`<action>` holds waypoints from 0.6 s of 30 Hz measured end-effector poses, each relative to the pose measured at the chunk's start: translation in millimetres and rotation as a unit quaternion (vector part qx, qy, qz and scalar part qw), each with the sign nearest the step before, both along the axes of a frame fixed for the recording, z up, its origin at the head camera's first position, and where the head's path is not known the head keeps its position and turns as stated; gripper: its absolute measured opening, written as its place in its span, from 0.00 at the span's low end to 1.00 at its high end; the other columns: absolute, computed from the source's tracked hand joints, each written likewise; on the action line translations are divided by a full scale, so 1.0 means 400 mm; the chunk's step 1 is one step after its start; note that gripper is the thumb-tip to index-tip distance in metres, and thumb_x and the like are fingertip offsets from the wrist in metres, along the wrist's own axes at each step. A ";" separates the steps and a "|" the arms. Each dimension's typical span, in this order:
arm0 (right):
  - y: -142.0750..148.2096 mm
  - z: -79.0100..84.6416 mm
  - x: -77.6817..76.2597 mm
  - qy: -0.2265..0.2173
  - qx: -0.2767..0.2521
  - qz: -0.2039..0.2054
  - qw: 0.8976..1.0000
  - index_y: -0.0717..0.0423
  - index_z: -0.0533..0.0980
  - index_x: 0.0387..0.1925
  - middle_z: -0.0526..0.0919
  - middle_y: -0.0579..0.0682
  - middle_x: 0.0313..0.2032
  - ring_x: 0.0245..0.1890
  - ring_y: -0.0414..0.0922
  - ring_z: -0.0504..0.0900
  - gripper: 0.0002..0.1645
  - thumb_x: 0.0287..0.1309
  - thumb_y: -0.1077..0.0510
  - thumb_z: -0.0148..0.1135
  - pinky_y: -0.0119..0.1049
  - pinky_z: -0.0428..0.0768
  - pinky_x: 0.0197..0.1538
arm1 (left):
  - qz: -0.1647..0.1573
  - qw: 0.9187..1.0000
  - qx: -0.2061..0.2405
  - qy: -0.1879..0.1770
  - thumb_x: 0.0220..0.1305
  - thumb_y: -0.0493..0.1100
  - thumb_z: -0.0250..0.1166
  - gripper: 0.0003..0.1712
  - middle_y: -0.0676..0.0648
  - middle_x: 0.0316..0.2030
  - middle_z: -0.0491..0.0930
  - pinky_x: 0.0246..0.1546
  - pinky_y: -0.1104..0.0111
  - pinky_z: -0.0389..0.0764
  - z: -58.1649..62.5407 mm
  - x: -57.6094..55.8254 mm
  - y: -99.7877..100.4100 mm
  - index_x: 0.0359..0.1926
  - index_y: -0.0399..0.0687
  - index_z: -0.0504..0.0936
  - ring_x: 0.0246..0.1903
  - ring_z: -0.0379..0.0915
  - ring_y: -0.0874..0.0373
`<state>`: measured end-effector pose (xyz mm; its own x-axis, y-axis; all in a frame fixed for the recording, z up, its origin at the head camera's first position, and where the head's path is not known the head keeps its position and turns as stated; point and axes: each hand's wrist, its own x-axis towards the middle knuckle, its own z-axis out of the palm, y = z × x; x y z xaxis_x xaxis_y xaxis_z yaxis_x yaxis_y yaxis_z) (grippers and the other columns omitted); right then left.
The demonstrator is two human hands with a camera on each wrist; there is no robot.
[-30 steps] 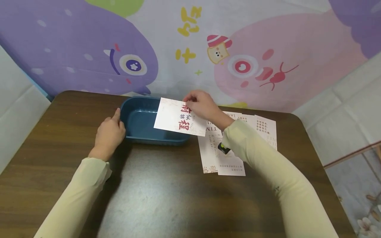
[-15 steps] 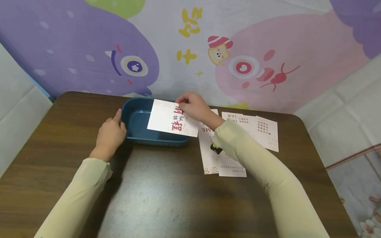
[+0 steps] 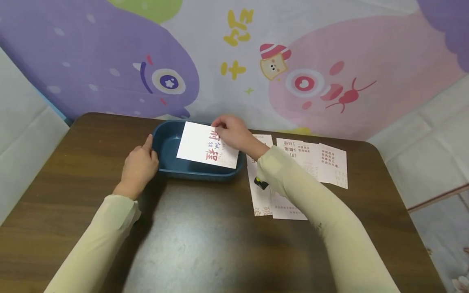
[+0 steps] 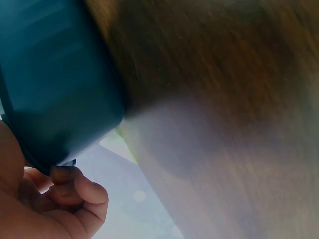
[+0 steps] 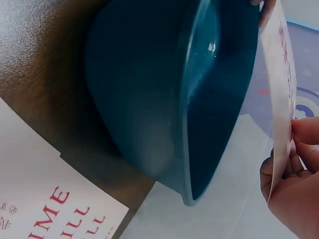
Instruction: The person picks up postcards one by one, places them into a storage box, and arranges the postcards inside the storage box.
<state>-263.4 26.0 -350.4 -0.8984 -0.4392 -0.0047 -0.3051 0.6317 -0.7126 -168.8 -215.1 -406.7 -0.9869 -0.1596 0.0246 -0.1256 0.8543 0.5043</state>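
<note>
My right hand [image 3: 234, 134] pinches the upper right part of a white card [image 3: 205, 148] with red and blue Chinese characters. The card is over the dark blue plastic basin [image 3: 166, 162]; in the right wrist view the held card [image 5: 280, 99] shows nearly edge-on above the basin's rim, with thumb and fingers on opposite faces. At the basin's left end, my left hand [image 3: 141, 167] holds the rim, its index finger stretched along it. Curled fingers [image 4: 92, 194] show beside the basin wall [image 4: 60, 89] in the left wrist view.
Several printed cards [image 3: 337, 171] lie overlapping on the wooden table [image 3: 190, 236] right of the basin, partly hidden under the right sleeve [image 3: 311, 211]. A cloth with cartoon figures [image 3: 234, 93] hangs behind the table's back edge.
My right hand has carried the card leftward, farther over the basin. More of the cards on the table now show. The left hand stays at the basin's left end.
</note>
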 end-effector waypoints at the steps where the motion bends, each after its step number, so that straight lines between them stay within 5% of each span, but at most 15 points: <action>1: -0.002 -0.003 -0.002 0.004 0.001 0.006 1.000 0.65 0.80 0.46 0.82 0.61 0.48 0.44 0.50 0.75 0.17 0.63 0.62 0.49 0.48 0.76 0.53 | -0.001 1.000 -0.001 0.000 0.69 0.38 0.40 0.32 0.20 0.43 0.74 0.47 0.36 0.74 0.001 0.000 0.000 0.72 0.30 0.54 0.42 0.71 0.28; 18: -0.026 -0.067 -0.016 0.031 0.022 0.052 0.998 0.68 0.81 0.45 0.81 0.63 0.45 0.41 0.51 0.73 0.17 0.64 0.64 0.48 0.46 0.75 0.50 | -0.004 1.000 -0.004 -0.004 0.69 0.38 0.41 0.32 0.20 0.44 0.74 0.49 0.35 0.74 0.004 -0.004 0.002 0.72 0.30 0.54 0.43 0.71 0.28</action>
